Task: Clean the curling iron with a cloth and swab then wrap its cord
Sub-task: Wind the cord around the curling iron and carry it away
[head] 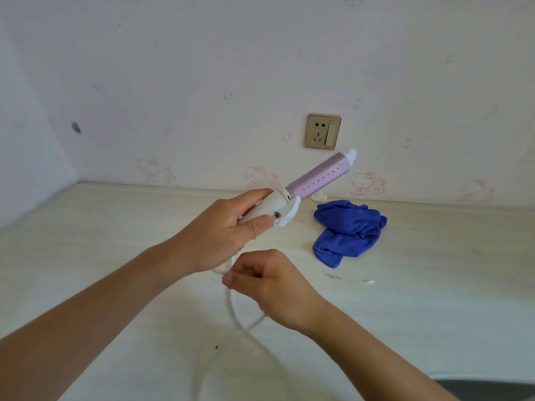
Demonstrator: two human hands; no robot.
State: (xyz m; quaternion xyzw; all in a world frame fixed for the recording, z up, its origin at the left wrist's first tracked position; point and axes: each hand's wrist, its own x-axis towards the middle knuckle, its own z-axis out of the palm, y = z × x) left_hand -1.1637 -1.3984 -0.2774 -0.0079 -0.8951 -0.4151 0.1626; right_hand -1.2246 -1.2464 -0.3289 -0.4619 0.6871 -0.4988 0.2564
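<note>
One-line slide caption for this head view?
Left hand holds the curling iron, right hand pinches its cord; blue cloth and swab lie nearby.

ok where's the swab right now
Head view, right of centre: the swab lies on the table, just right of the right hand and nearer the camera than the blue cloth.

**Gloss, satin and matt**

The curling iron (304, 186), just left of the cloth (347, 230), has a glossy white plastic handle, a satin lilac barrel and a smooth white cord (231, 308). The cloth is soft, matt blue fabric. Under it the worktop (115, 256) shows pale matt wood grain; above it, the socket plate (322, 131) looks brushed gold.
</note>
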